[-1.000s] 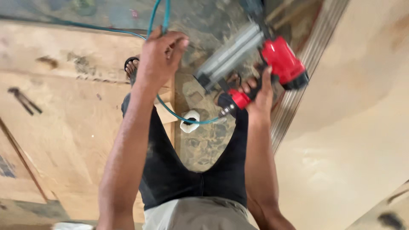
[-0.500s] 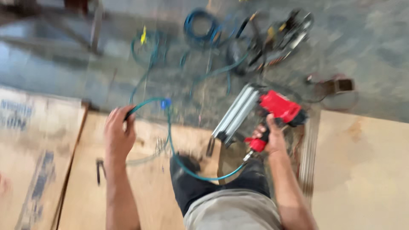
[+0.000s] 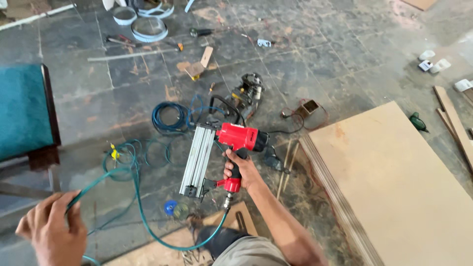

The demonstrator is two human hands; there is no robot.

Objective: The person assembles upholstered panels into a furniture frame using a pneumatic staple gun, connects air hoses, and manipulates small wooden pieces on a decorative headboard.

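Grey stone-tiled floor [image 3: 345, 54], teal-cushioned chair [image 3: 22, 111] at left.

Head camera looks steeply down at the floor [image 3: 320, 59]

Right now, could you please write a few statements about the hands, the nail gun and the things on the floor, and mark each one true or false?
1. The right hand grips the handle of the red and silver pneumatic nail gun. True.
2. The left hand is empty. False: it holds the teal air hose.
3. The teal air hose runs to the bottom of the nail gun's handle. True.
4. The stack of light brown plywood sheets lies to the left of the nail gun. False: it lies to its right.
5. The chair with the teal cushion stands at the left edge of the view. True.
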